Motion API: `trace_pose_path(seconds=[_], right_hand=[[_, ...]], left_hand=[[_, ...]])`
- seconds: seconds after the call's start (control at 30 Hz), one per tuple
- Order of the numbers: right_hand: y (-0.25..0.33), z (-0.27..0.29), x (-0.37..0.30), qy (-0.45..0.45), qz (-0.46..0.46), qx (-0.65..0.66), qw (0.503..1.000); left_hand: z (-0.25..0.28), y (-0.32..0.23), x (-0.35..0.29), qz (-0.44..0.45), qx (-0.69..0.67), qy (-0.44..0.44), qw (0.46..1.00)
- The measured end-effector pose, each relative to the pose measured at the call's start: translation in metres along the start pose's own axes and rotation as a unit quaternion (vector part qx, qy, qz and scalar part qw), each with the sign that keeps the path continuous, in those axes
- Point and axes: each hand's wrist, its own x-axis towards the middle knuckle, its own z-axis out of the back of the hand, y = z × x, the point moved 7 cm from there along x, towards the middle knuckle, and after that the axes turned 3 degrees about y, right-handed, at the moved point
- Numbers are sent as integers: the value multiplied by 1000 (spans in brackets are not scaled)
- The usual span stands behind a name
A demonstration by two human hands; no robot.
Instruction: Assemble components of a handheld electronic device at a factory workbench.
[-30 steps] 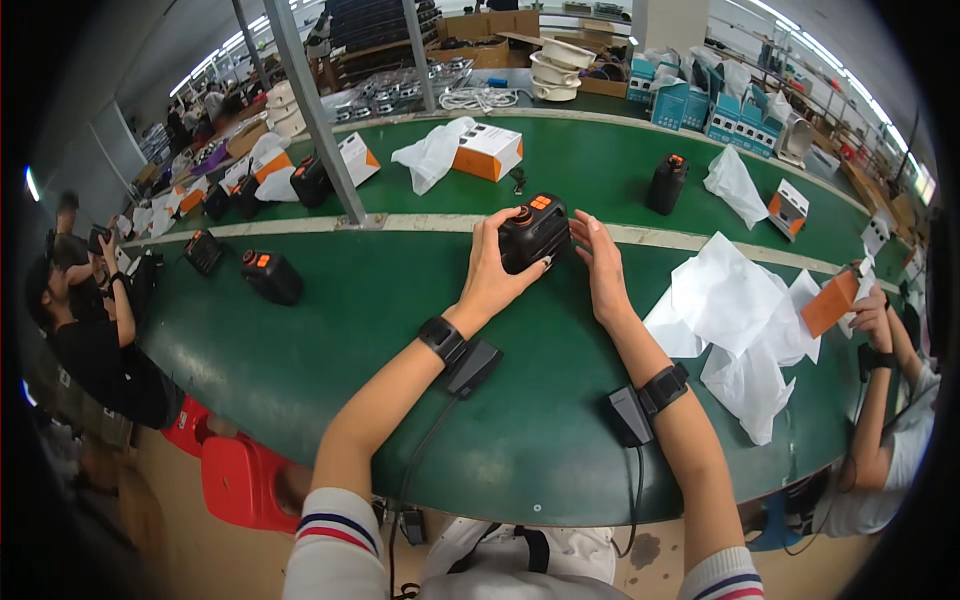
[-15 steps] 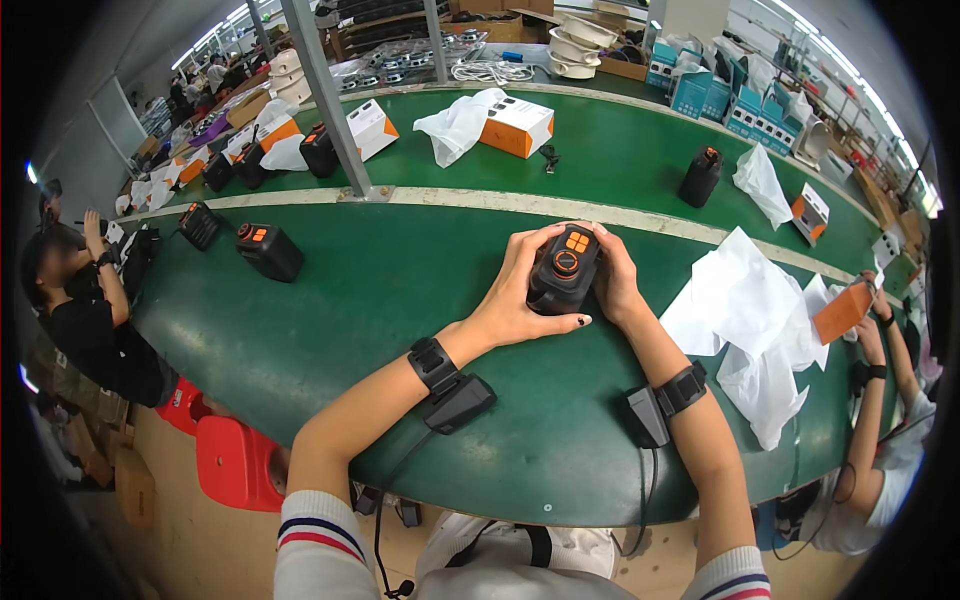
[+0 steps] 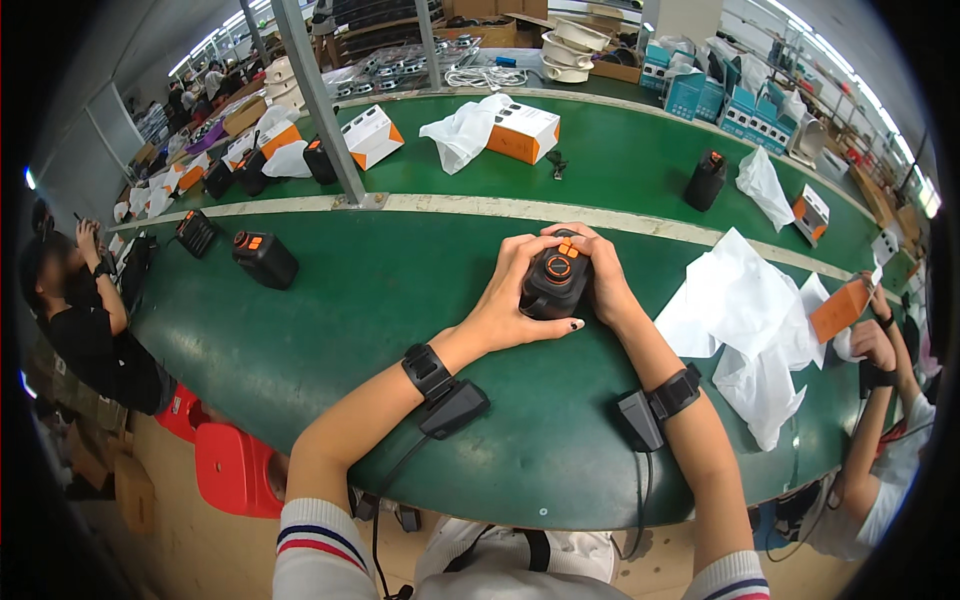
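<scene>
Black and orange, the gadget [image 3: 553, 297] has the left hand [image 3: 508, 300] and right hand [image 3: 607, 285] curled round its sides. Hold it steady and touch its orange buttons [image 3: 568, 249] softly.

I record one black, boxy device [image 3: 555, 300], its edges rounded. Its top faces my view, showing a round, orange-ringed knob [image 3: 558, 267] and orange buttons [image 3: 568, 250], partly covered. It sits between left hand [image 3: 508, 290] and right hand [image 3: 608, 280]. I cannot confirm contact with the green table [image 3: 400, 250].
</scene>
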Motion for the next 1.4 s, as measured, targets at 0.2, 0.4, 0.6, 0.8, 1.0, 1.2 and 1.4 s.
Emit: trace_pose_path(seconds=[0.2,0.4,0.6,0.8,1.0,1.2,1.4], right_hand=[[3,-5,2,0,5,0,1000],[3,-5,1,2,2,18,1000],[3,-6,2,4,10,9,1000],[4,-6,0,2,7,6,1000],[0,-10,1,2,0,13,1000],[3,-12,3,7,8,9,1000],[2,-2,7,-2,24,-26,999]], left_hand=[[3,-1,0,6,-2,3,1000],[3,-3,0,17,-13,3,1000],[4,-1,-1,22,-20,3,1000],[4,-1,-2,24,-28,6,999],[6,0,-5,27,-24,5,999],[9,-1,-5,20,-15,2,1000],[7,0,1,-6,3,-15,1000]])
